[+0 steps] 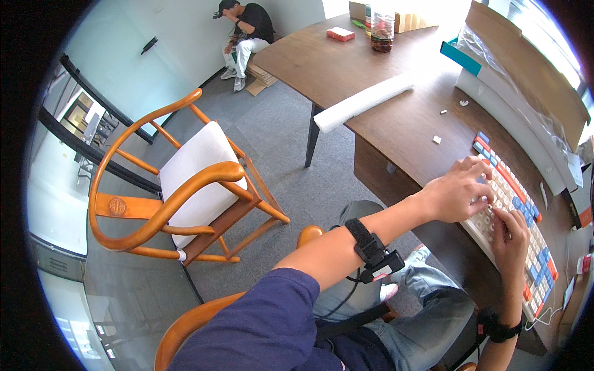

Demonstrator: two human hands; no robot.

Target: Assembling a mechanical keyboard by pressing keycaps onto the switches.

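Note:
A long keyboard with cream, blue and orange keycaps lies at the right edge of the dark wooden table. My left hand rests over its middle keys, fingers curled down and thumb bent toward them. Just nearer to me, my right hand is closed, with thumb and forefinger pinched at the keys beside the left thumb. Whatever sits between the fingertips of either hand is too small or hidden to make out. A black strap with a small device circles my left forearm; another strap is on my right wrist.
On the table are a white foam roll overhanging the edge, small white pieces, a bottle and a red box. An opened long carton stands behind the keyboard. A wooden armchair stands left; a person sits far back.

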